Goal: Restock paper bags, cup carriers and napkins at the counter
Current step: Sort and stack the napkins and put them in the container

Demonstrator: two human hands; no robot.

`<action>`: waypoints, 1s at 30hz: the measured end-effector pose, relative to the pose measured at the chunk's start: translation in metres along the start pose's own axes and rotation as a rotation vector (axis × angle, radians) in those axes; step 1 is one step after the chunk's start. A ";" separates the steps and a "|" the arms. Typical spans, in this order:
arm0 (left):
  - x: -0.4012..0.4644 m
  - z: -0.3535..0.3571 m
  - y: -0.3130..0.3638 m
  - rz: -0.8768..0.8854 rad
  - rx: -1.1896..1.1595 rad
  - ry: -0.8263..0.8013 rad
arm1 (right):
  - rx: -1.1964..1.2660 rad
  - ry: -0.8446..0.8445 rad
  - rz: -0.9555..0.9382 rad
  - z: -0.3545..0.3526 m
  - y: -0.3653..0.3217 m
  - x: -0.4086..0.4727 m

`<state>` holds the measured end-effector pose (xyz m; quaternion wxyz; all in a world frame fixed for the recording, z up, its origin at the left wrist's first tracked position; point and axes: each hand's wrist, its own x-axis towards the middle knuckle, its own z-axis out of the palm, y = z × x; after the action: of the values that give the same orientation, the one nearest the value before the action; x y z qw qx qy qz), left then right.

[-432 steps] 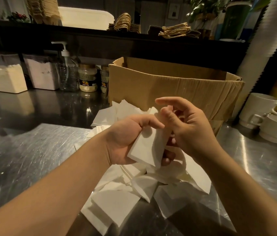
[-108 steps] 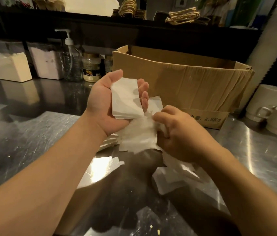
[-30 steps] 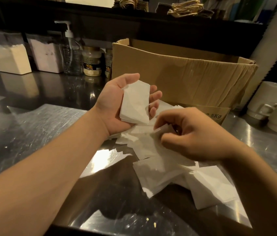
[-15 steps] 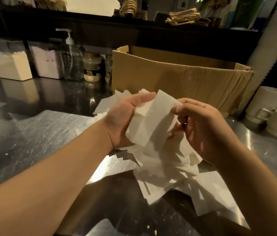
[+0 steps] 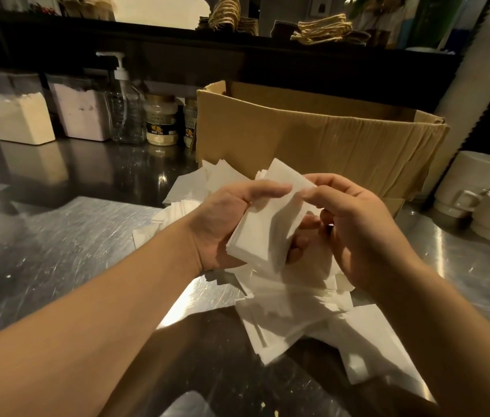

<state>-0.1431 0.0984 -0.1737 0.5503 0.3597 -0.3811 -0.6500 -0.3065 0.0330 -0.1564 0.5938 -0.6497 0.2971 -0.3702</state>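
Left hand point(image 5: 222, 224) grip curled round a small napkin stack point(image 5: 268, 227); right hand point(image 5: 358, 230) grip pinches its top edge. Loose napkins point(image 5: 292, 320) lie mid-tabletop point(image 5: 66, 245), before the cardboard box point(image 5: 313, 139). Likely light, limp, tear-prone, prone to fanning out: clamp both long edges.

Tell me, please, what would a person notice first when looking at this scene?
First, the two hands at the centre: the left hand holds a stack of white napkins, and the right hand pinches its top edge. Loose napkins lie scattered on the steel counter below, and an open cardboard box stands just behind.
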 end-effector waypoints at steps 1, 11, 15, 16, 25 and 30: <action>0.000 0.001 0.000 -0.019 -0.009 -0.004 | -0.019 0.029 -0.022 0.000 0.002 0.001; 0.003 0.002 0.000 0.002 -0.101 -0.077 | -0.830 -0.240 -0.552 -0.002 0.018 0.000; 0.001 0.005 0.000 0.022 -0.090 -0.048 | -0.938 -0.233 -0.574 -0.001 0.019 0.000; 0.002 0.006 0.000 0.030 -0.082 -0.034 | -0.933 -0.226 -0.579 -0.002 0.019 0.000; 0.002 0.004 0.002 -0.003 -0.089 0.005 | -0.810 -0.250 -0.594 -0.002 0.021 0.003; 0.001 0.001 0.006 -0.031 -0.110 0.049 | -0.660 -0.147 -0.676 -0.003 0.019 0.003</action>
<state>-0.1414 0.0973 -0.1677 0.5683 0.3506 -0.3255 -0.6694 -0.3063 0.0268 -0.1752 0.2216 -0.8882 0.1280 -0.3815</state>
